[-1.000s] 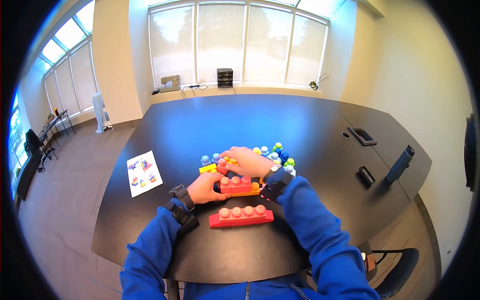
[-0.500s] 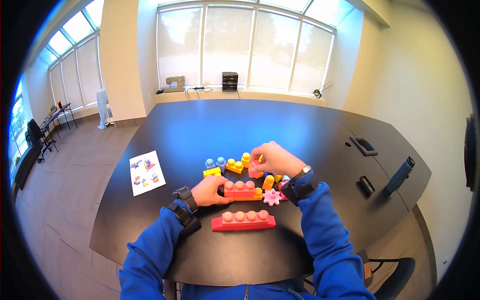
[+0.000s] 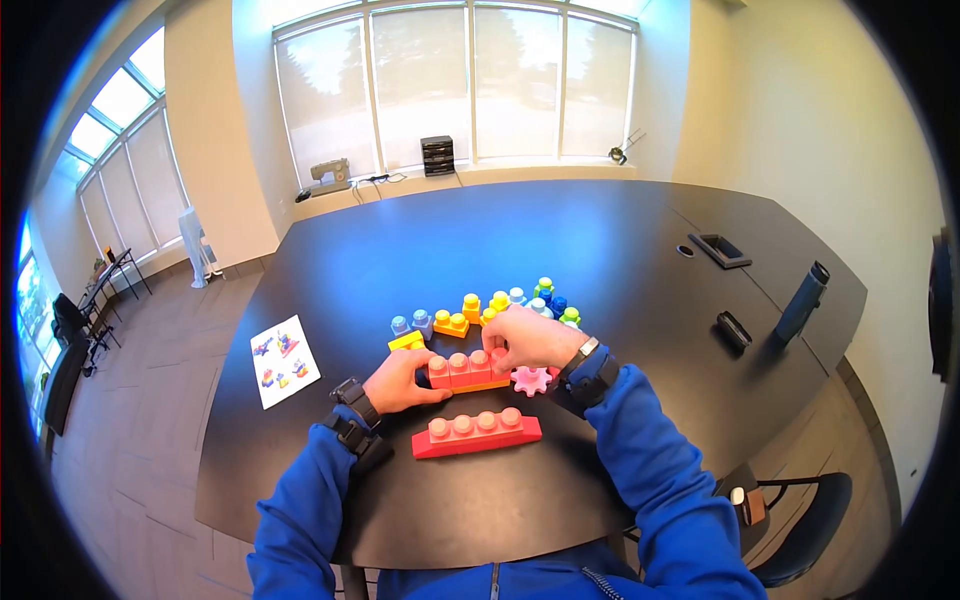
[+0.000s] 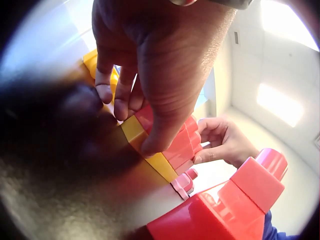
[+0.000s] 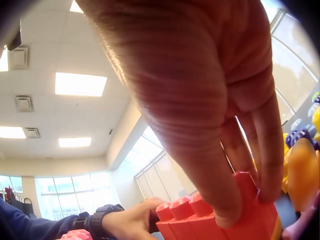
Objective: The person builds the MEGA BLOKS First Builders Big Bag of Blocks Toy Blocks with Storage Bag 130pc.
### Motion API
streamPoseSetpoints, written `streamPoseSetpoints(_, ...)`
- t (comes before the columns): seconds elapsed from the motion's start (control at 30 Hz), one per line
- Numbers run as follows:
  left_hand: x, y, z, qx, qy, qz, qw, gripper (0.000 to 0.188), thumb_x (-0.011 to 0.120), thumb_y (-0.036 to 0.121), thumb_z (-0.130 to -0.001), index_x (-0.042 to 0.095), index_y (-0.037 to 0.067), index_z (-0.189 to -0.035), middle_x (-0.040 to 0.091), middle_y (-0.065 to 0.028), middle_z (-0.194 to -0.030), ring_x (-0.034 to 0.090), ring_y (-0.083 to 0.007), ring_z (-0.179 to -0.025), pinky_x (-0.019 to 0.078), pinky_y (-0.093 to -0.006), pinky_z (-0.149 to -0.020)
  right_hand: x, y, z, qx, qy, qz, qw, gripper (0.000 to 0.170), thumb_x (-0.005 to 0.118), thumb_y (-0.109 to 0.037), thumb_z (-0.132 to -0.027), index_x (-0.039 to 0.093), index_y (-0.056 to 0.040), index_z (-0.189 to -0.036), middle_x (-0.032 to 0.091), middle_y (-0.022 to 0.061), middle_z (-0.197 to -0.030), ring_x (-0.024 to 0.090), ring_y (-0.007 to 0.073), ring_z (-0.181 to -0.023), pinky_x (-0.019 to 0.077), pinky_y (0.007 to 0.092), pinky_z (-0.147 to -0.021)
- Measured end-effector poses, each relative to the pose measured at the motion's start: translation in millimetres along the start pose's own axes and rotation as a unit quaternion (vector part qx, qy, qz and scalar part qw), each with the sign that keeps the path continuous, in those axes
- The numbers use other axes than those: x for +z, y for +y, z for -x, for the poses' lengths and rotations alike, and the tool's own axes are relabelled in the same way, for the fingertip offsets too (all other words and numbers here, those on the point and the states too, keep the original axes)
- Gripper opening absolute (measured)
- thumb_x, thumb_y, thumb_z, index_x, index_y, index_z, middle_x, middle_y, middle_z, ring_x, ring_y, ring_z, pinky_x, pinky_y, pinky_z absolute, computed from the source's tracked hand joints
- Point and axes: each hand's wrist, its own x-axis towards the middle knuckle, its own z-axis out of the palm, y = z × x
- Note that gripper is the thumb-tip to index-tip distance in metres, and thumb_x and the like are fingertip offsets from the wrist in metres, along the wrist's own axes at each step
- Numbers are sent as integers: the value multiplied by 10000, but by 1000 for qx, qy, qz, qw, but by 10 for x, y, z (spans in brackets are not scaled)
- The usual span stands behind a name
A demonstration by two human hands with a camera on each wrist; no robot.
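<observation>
A row of red blocks [image 3: 459,370] sits on an orange-yellow base block [image 3: 478,388] near the middle of the table. My left hand [image 3: 398,381] holds the row's left end, its thumb along the near side in the left wrist view. At the right end, my right hand [image 3: 535,338] pinches a red block [image 5: 252,215] between thumb and fingers, down in line with the others. Closer to me lies a long red piece [image 3: 477,437] with sloped ends and several studs. A pink gear [image 3: 531,380] lies beside the row, close under the right wrist.
Behind the hands stand yellow blocks [image 3: 451,324], blue-grey blocks [image 3: 411,325] and several more blocks in blue, green and yellow. A picture sheet [image 3: 284,362] lies at the left. A dark bottle [image 3: 803,301] and a black case [image 3: 733,331] are at the right.
My right hand has carried a red block from behind the row, first out to the right, then down to the row's right end. The left hand keeps its hold.
</observation>
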Motion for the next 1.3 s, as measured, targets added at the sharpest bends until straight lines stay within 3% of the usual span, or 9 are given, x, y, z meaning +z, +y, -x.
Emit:
streamPoseSetpoints(0.23, -21, 20, -2, 0, -5, -13, 1000, 488, 1004, 356, -873, 779, 13, -1137, 768, -134, -965, 704, -276, -857, 550, -401, -783, 44, 5, -2, -5, 2, 32, 999, 321, 917, -155, -805, 861, 9, -1074, 811, 177, -906, 795, 331, -865, 625, 437, -801)
streamPoseSetpoints(0.43, -8, -17, -9, 7, -4, -14, 1000, 499, 1007, 394, -876, 777, 18, -1111, 747, -121, -948, 677, -263, -839, 535, -401, -760, 12, -26, -11, 10, -7, 16, 1000, 298, 924, -152, -793, 860, 15, -1032, 806, 180, -890, 791, 335, -844, 628, 435, -790)
streamPoseSetpoints(0.77, 5, 19, -1, 15, 4, 4, 1000, 457, 1013, 360, -880, 766, 25, -1068, 711, -93, -945, 643, -249, -844, 514, -383, -757, 77, 44, -25, -14, 4, 8, 1000, 324, 930, -162, -787, 858, 0, -1057, 796, 173, -879, 783, 351, -846, 619, 448, -789)
streamPoseSetpoints(0.87, 0, 21, -7, 7, -2, -5, 1000, 490, 1018, 371, -868, 798, 12, -1119, 777, -143, -999, 715, -294, -913, 559, -406, -818, 74, 34, -26, -7, 2, 10, 1000, 335, 939, -172, -786, 862, -22, -1075, 800, 168, -904, 787, 356, -878, 617, 460, -805)
streamPoseSetpoints(1.3, 62, 50, -1, -11, 18, 7, 1000, 434, 1017, 339, -869, 782, 18, -1045, 750, -120, -928, 670, -254, -836, 533, -395, -766, 109, -10, -40, -10, 18, 11, 1000, 322, 944, -234, -790, 852, -28, -1020, 787, 185, -895, 777, 390, -873, 616, 477, -813)
